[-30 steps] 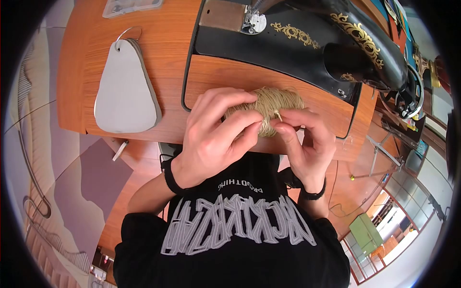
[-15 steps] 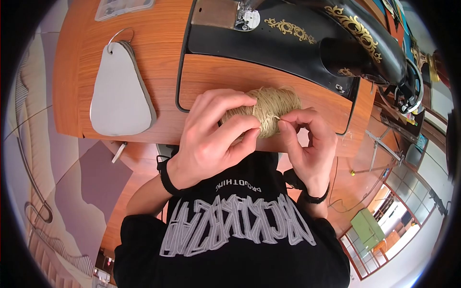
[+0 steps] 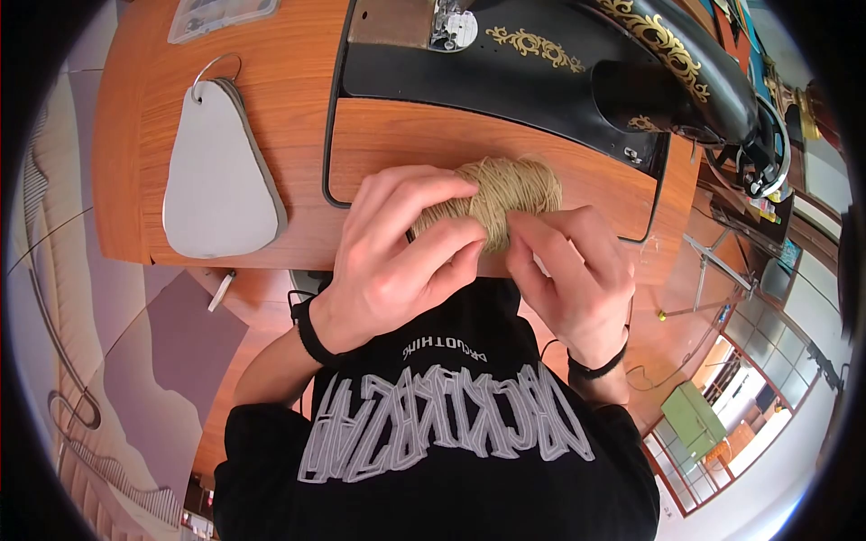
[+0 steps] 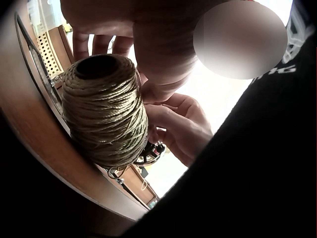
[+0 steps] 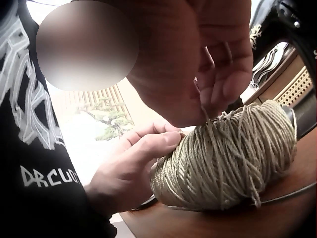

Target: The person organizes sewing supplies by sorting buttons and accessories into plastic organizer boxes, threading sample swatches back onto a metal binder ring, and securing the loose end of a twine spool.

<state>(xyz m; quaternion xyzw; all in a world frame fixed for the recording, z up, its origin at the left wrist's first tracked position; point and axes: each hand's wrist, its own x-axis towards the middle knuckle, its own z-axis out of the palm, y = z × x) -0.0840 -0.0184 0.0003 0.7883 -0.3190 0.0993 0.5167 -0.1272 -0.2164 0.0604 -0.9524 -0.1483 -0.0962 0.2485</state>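
A spool of beige cord (image 3: pixel 494 194), wound in many crossing turns, is held over the near edge of the wooden table. My left hand (image 3: pixel 392 257) grips it at its left end, with bent fingers over it and the thumb at the near side. In the left wrist view the spool (image 4: pixel 106 119) shows a dark hollow core. My right hand (image 3: pixel 577 270) is at the spool's right near side, fingertips together against the windings. A strand of cord (image 5: pixel 208 115) runs from the windings up to the right fingers in the right wrist view, pinched there.
A black sewing machine (image 3: pixel 469 77) with gold ornament stands beyond the hands on the wooden table (image 3: pixel 298 135). To the left lie grey pear-shaped templates (image 3: pixel 221 180) on a metal ring. A clear plastic box (image 3: pixel 216 16) sits at the far left.
My right hand has turned over, its knuckles now uppermost and its fingertips closer in against the spool, covering the short cord piece seen earlier. My left hand keeps its grip on the spool.
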